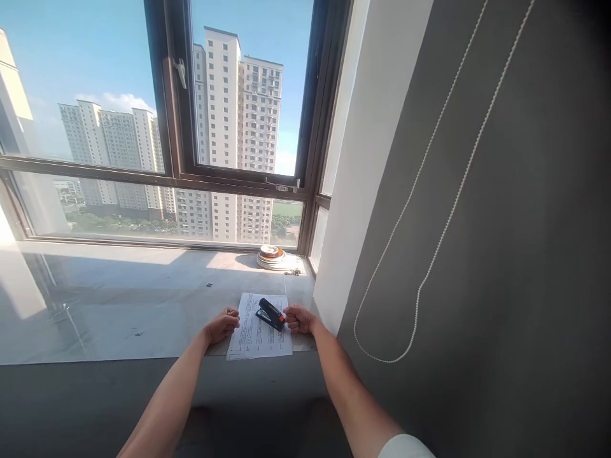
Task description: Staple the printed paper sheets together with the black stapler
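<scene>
A black stapler (270, 314) with an orange part at one end lies aslant on printed paper sheets (248, 340). The sheets rest at the front edge of the window sill, their near edge reaching slightly past it. My left hand (223, 323) is curled into a fist beside the left edge of the paper, with nothing visible in it. On the other side, my right hand (298, 319) is also closed in a fist, close to the stapler's orange end. Whether it touches the stapler I cannot tell.
Stacked round dishes or coils (272, 257) sit at the sill's far right corner. Small dark bits (209, 285) lie on the sill (143, 305). A beaded blind chain (417, 299) hangs at the right before a grey wall. A framed window (174, 127) stands behind.
</scene>
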Demonstrator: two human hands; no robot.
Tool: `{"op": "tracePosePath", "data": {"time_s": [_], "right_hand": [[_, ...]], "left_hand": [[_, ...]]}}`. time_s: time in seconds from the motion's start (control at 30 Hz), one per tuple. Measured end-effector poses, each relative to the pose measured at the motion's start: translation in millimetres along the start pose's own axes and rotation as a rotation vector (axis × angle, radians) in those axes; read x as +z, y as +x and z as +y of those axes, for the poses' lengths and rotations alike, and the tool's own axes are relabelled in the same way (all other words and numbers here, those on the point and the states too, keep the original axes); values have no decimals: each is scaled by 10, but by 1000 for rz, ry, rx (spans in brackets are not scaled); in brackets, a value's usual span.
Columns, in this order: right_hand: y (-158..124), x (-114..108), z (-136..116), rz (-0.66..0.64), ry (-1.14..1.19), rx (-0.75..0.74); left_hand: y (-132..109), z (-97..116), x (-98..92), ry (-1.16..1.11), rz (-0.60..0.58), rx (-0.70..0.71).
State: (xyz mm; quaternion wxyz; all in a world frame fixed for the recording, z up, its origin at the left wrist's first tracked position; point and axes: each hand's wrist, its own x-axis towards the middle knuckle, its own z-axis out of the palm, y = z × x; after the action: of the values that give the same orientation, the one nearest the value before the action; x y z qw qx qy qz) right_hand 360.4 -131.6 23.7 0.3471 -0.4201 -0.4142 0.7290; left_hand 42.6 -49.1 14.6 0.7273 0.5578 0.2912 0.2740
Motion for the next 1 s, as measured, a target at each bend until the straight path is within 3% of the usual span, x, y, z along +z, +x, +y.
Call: {"op": "tracePosePath", "data": {"time_s": [0.37,0.57,0.67,0.9,1.0], "right_hand": [[-31,53,22,25,-3,-43],[-37,78,36,58,-29,-124],[-39,125,63,106,-47,-190],[-58,330,243,332,-142,-325],[-75,431,299,442,-235,-375]], "left_hand": [[14,-32,-32,62,-8,12],[4,-17,37,179,54,87],[-1,-36,101,314,164,163],[-28,-181,249,614,576,316],[-109,-227,328,711,668,344]]}}
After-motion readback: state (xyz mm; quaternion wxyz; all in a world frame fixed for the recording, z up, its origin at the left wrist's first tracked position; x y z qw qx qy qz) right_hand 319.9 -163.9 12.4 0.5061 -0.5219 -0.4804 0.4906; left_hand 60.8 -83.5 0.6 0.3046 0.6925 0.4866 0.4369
